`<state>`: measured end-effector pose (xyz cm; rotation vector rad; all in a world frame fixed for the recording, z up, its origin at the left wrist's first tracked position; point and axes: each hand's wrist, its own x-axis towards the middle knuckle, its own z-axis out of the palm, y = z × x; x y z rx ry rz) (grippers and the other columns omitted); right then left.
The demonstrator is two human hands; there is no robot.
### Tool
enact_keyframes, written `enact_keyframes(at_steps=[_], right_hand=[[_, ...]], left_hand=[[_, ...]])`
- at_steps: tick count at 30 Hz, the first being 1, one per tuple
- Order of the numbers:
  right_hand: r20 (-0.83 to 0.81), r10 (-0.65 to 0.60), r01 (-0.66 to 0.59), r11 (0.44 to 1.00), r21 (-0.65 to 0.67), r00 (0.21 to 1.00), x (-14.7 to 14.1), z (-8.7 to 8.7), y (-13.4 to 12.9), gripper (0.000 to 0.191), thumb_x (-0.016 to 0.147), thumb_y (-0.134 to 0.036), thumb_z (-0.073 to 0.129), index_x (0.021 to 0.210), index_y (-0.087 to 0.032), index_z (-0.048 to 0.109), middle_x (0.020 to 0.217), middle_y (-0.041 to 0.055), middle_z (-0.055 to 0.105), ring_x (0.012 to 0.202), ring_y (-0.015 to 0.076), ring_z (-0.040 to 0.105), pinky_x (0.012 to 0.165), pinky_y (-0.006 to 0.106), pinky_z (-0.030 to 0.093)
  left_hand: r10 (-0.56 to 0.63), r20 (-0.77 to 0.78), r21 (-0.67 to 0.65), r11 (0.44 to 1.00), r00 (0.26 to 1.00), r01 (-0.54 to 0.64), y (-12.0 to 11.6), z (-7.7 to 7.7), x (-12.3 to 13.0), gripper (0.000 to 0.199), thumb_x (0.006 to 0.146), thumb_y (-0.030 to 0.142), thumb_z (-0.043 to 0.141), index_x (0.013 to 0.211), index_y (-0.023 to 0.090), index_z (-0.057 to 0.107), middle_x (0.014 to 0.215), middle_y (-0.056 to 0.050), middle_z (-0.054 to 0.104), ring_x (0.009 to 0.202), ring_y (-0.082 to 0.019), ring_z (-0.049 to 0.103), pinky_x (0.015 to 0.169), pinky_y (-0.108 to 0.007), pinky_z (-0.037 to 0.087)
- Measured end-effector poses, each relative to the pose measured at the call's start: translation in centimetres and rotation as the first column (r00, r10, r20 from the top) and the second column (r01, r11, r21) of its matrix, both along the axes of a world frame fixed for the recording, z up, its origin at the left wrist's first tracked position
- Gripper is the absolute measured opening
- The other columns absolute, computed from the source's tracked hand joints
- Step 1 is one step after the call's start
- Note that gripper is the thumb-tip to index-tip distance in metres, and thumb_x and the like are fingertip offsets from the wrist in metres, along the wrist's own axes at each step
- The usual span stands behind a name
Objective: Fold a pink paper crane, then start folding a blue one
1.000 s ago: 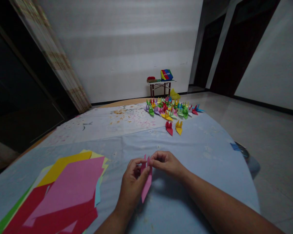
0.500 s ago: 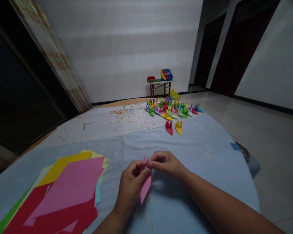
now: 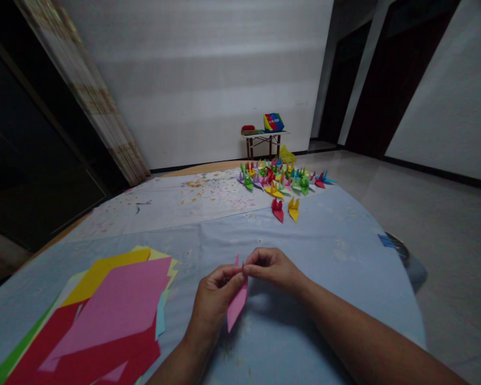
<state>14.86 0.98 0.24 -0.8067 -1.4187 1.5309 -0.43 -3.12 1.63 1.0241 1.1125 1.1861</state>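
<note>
Right up close, your left hand [image 3: 208,306] has the pink folded paper [image 3: 238,307] clamped between thumb and fingers, its broad pointed end sticking out below the grip, tilted towards you. Your right hand [image 3: 270,266] comes in from the side, thumb and forefinger pinching at its narrow upper end, a second slim point standing up beside them; the exact contact is partly hidden by your fingertips. It looks like the fine shaping of that upper point is in hand, and the next move calls for a firm left hold while the right pinch sets the crease without twisting the paper. Both hands work just above the blue cloth [image 3: 324,256]. Over on your left lie the coloured sheets [image 3: 124,299], overlapping, a pink one on top. Farther out, a red folded piece [image 3: 278,210] and a yellow folded piece [image 3: 293,209] sit side by side, and beyond them spreads the crowded multicoloured group [image 3: 303,185].
</note>
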Motion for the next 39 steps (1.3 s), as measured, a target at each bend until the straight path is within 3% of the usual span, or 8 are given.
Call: enact_keyframes(at_steps=[10, 19, 33, 39], right_hand=[[0.115, -0.033, 0.022, 0.995, 0.094, 0.993, -0.1, 0.8, -0.5, 0.023, 0.064, -0.034, 0.069, 0.074, -0.014, 0.063, 0.060, -0.0030, 0.054, 0.055, 0.0076, 0.045, 0.055, 0.022, 0.036], [0.167, -0.123, 0.086, 0.974, 0.211, 0.978, -0.1, 1.1, -0.9, 0.015, 0.068, -0.029, 0.065, 0.068, -0.014, 0.061, 0.061, -0.0014, 0.057, 0.057, 0.0092, 0.048, 0.057, 0.022, 0.039], [0.067, -0.155, 0.151, 0.986, 0.070, 0.986, -0.6, 1.0, -0.9, 0.018, 0.068, -0.032, 0.062, 0.062, -0.015, 0.057, 0.058, -0.0009, 0.055, 0.055, 0.0097, 0.047, 0.056, 0.023, 0.038], [-0.047, -0.319, 0.320, 0.947, 0.034, 0.947, 0.3, 1.6, -0.2, 0.026, 0.070, -0.040, 0.063, 0.069, -0.015, 0.058, 0.057, -0.0038, 0.049, 0.054, 0.0077, 0.042, 0.056, 0.022, 0.035]], left_hand=[[0.002, 0.006, -0.017, 1.000, 1.000, -0.002, 0.0, -0.4, 0.0, 0.019, 0.061, 0.027, 0.074, 0.073, 0.014, 0.068, 0.064, 0.000, 0.065, 0.056, -0.008, 0.053, 0.054, -0.016, 0.039], [-0.034, -0.047, -0.035, 0.999, 0.998, 0.032, -0.3, -0.4, 0.2, 0.021, 0.062, 0.031, 0.073, 0.072, 0.013, 0.067, 0.061, 0.000, 0.062, 0.054, -0.008, 0.049, 0.052, -0.017, 0.035], [-0.060, 0.000, -0.070, 0.996, 0.998, 0.060, -0.6, 0.2, 0.7, 0.020, 0.062, 0.030, 0.072, 0.068, 0.013, 0.064, 0.054, 0.003, 0.056, 0.047, -0.005, 0.043, 0.046, -0.017, 0.031], [-0.032, 0.006, -0.133, 0.991, 0.999, 0.032, -0.7, 0.4, 0.9, 0.021, 0.057, 0.030, 0.075, 0.063, 0.014, 0.063, 0.049, 0.005, 0.054, 0.043, -0.006, 0.043, 0.044, -0.017, 0.031]])
